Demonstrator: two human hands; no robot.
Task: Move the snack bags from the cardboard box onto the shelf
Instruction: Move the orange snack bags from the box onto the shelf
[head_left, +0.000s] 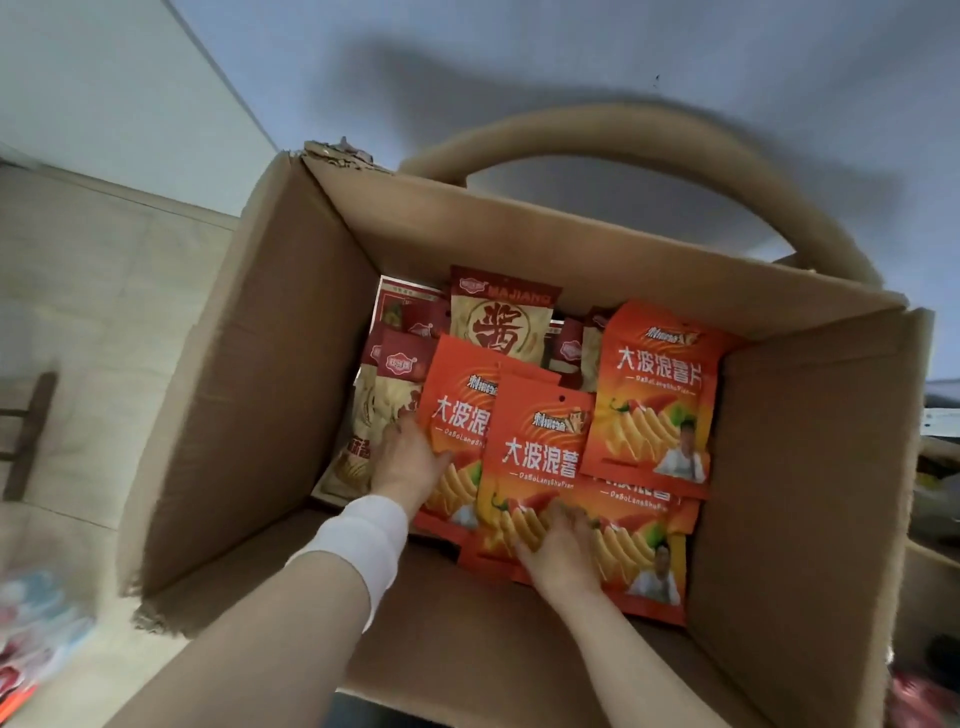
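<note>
Both arms reach down into the open cardboard box (270, 374), likely because the bags lie low inside and must be gathered from the top layer. The left hand (408, 465) sits at the left edge of an orange chip bag (452, 415), thumb over its front and fingers apparently tucked behind, so it looks like a pinch on that bag; the fingers are hidden, so this is a best guess. The right hand (561, 545) lies on the lower part of the front chip bag (540, 452), fingers bent over its face; whether it grips or only presses, I cannot tell.

Box contents: several orange chip bags overlapping in a loose fan, one more (660, 389) propped toward the right wall, another partly buried under the right hand. Behind and to the left, beige and red snack packs (501, 322) stand or lean against the far side. All snack bags are inside the box; no shelf in view. Flaps are folded outward, keeping the opening free. Blurred packaging (36, 634) lies on the floor at far left.
</note>
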